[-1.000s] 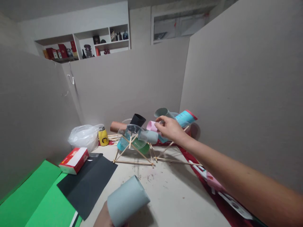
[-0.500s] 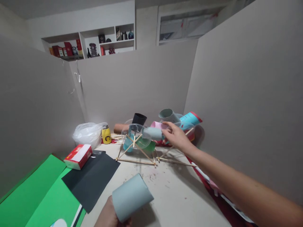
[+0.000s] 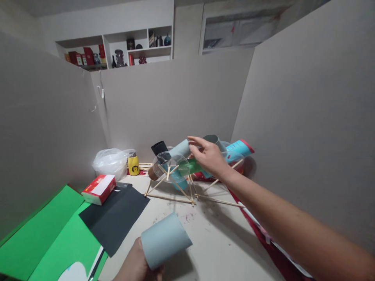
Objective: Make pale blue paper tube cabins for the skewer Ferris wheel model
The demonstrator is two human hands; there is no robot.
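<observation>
In my left hand (image 3: 137, 253) at the bottom is a pale blue paper tube (image 3: 165, 240), tilted, with the fingers wrapped round its lower left side. My right hand (image 3: 208, 154) reaches in from the right, fingers apart. Its fingertips touch the outer end of another pale blue tube (image 3: 179, 148) on a wheel-like piece. That piece has a clear plastic disc (image 3: 158, 168) in front, with black (image 3: 160, 151), brown, green (image 3: 193, 167) and blue tubes round it. Thin wooden sticks (image 3: 170, 200) form the stand beneath. My right hand partly hides the tubes behind it.
Black paper (image 3: 117, 218) and green sheets (image 3: 67, 234) lie at the left, with a red and white packet (image 3: 99, 189) on them. Behind are a plastic bag (image 3: 109, 163) and a yellow can (image 3: 133, 164). A blue patterned roll (image 3: 238, 150) lies right. Grey panels enclose the table.
The tubes have turned anticlockwise round the wheel: the black one went left, the touched pale blue one rose. My right hand moved up and left with it. My left hand barely moved.
</observation>
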